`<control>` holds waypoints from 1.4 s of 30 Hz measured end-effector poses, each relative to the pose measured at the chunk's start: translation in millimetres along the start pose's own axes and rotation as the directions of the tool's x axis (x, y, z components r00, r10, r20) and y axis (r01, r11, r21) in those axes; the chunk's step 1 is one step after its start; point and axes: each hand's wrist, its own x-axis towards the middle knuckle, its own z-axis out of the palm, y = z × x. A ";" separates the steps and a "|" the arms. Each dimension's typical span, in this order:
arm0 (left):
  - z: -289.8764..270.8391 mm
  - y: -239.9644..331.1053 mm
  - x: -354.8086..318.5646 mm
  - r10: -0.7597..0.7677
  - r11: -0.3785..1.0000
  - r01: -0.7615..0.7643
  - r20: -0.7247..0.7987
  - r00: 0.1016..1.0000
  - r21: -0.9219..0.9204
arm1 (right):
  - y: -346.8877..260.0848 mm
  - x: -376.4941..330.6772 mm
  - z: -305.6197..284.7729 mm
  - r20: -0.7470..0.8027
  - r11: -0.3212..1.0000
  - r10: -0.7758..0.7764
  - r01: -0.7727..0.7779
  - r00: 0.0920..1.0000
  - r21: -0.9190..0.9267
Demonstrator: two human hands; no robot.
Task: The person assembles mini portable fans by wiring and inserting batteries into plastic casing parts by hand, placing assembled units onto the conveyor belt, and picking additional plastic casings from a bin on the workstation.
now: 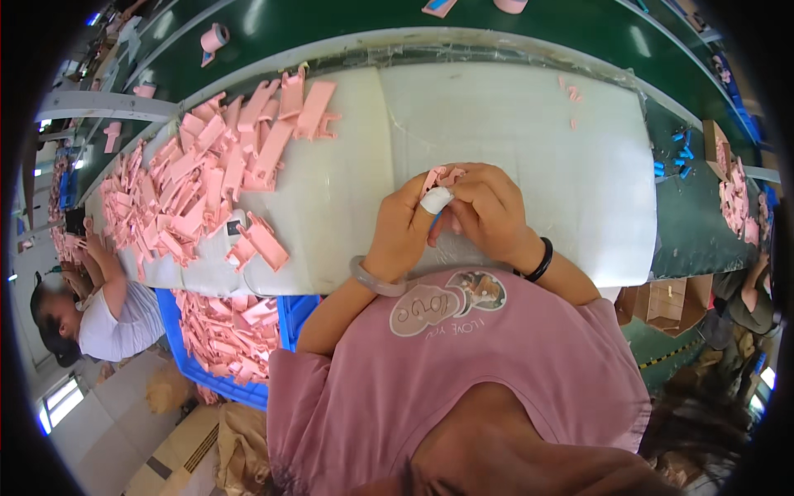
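My two hands are close together over the pale tabletop [554,165]. Between the fingers sits a small pink plastic part [445,175], mostly covered by them. My left hand [395,231] is closed on its left side, with a white wrapping [436,199] around the thumb. My right hand [494,213] grips the part from the right with bent fingers. A sliver of blue shows beneath the fingers; I cannot tell what it belongs to. To the left lies a large heap of pink plastic parts [207,165]. One clipped pink piece [258,245] rests nearer to me.
A blue crate [171,322] full of pink parts stands below the table's left edge. Small pink bits [571,93] lie at the far right. Beyond runs a green conveyor belt [331,16]. Blue pieces [683,153] and a cardboard box [668,299] are rightward. A co-worker [116,310] sits left.
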 end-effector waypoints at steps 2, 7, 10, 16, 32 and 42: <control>-10.6 4.2 10.1 -0.034 0.999 0.035 0.039 0.999 -0.031 | 8.0 10.1 -5.9 0.038 1.000 0.004 -0.004 0.999 0.020; -52.5 35.9 64.2 -0.018 0.999 0.017 0.057 0.998 0.029 | 57.1 56.3 -23.0 0.183 0.985 0.156 -0.167 0.971 0.047; -77.8 57.6 118.8 0.049 0.994 -0.050 0.009 0.999 0.096 | 130.2 97.9 -16.3 0.167 0.963 0.133 -0.087 0.977 -0.256; -144.4 42.5 232.8 0.349 0.833 -0.194 -0.221 0.911 0.518 | 268.8 160.9 26.9 0.262 0.646 -0.033 0.221 0.965 -0.731; -92.8 12.7 135.6 0.296 0.817 -0.272 0.034 0.955 0.509 | 249.3 158.7 -13.9 0.316 0.852 0.234 -0.037 0.919 -0.523; -22.4 4.1 79.2 0.299 0.821 -0.295 0.073 0.951 0.489 | 70.0 77.4 -37.8 0.603 0.714 0.181 -0.526 0.777 0.463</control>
